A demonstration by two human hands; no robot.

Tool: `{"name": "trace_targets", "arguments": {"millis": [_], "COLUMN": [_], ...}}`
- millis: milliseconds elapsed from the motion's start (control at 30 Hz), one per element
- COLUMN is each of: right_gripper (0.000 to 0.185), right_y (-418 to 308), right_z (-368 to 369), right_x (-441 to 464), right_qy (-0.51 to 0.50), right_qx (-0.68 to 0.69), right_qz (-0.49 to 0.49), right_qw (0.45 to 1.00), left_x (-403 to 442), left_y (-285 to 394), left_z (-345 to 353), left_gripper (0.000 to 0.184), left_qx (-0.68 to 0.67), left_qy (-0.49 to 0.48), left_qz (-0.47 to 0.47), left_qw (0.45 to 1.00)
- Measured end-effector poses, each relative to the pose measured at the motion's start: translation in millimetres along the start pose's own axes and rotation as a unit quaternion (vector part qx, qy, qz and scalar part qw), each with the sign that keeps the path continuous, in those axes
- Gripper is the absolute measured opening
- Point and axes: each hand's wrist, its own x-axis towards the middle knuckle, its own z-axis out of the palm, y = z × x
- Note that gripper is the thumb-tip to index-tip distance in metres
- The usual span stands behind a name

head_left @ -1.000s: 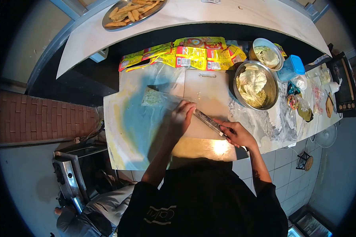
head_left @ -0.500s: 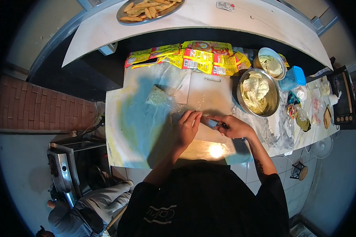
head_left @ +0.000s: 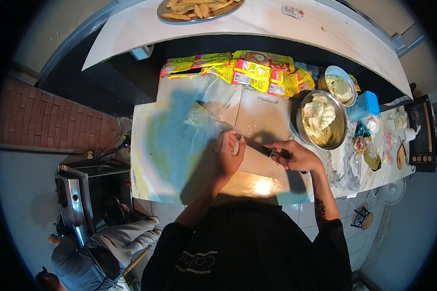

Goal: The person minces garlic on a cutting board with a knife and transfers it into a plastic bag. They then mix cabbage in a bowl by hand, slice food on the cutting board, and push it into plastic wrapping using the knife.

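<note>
My right hand [head_left: 296, 157] is closed around the handle of a knife [head_left: 258, 147], whose dark blade points left toward my other hand. My left hand [head_left: 227, 154] has its fingers curled and pressed together around a small pale piece I cannot make out, right by the blade's tip. Both hands are over a pale cutting board [head_left: 262, 114] with a slot at its far end. Small whitish bits [head_left: 251, 127] lie on the board. Just beyond my left hand sits a clear plastic bag [head_left: 198, 115] with pale green contents.
Yellow seasoning packets [head_left: 252, 72] line the back. To the right stand a steel bowl [head_left: 342, 138] with cabbage leaves, a second bowl [head_left: 347, 80] and a blue-lidded container [head_left: 364, 104]. A plate of fried food [head_left: 199, 10] rests on the upper shelf. A person [head_left: 87, 257] is at lower left beside a stove [head_left: 75, 194].
My left hand has turned and its fingers have drawn in around the pale piece. The knife blade now shows more plainly, and my right hand has shifted slightly right.
</note>
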Motion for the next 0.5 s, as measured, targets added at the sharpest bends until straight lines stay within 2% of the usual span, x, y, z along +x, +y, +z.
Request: {"name": "trace_targets", "arguments": {"millis": [67, 200, 267, 333, 400, 467, 500], "right_gripper": [0.042, 0.042, 0.042, 0.043, 0.043, 0.042, 0.042], "right_y": [-2, -10, -23, -27, -26, -27, -27], "right_z": [-1, -6, -10, -14, -19, -24, -25], "right_x": [-3, -6, -7, -8, -9, -11, -11], "right_qy": [-0.003, -0.016, -0.031, -0.045, -0.068, -0.07, -0.071], "right_qx": [0.021, 0.03, 0.035, 0.04, 0.115, 0.123, 0.13], "right_qz": [0.003, 0.013, 0.021, 0.029, 0.039, 0.04, 0.04], "right_qw": [1.0, 0.999, 0.999, 0.998, 0.99, 0.989, 0.988], "left_x": [-1, -4, -7, -7, -7, -7, -5], "left_y": [-7, 4, 1, 10, 9, 1, 1], "left_z": [1, 1, 2, -5, -12, -18, -24], "left_gripper": [0.025, 0.022, 0.031, 0.035, 0.04, 0.047, 0.047], "left_qx": [0.024, 0.002, 0.005, 0.041, 0.078, 0.151, 0.151], "left_qy": [-0.023, -0.042, -0.037, -0.053, -0.068, -0.058, -0.059], "left_qz": [0.043, 0.023, 0.105, 0.113, 0.12, 0.202, 0.202], "left_qw": [0.999, 0.999, 0.994, 0.991, 0.987, 0.966, 0.966]}}
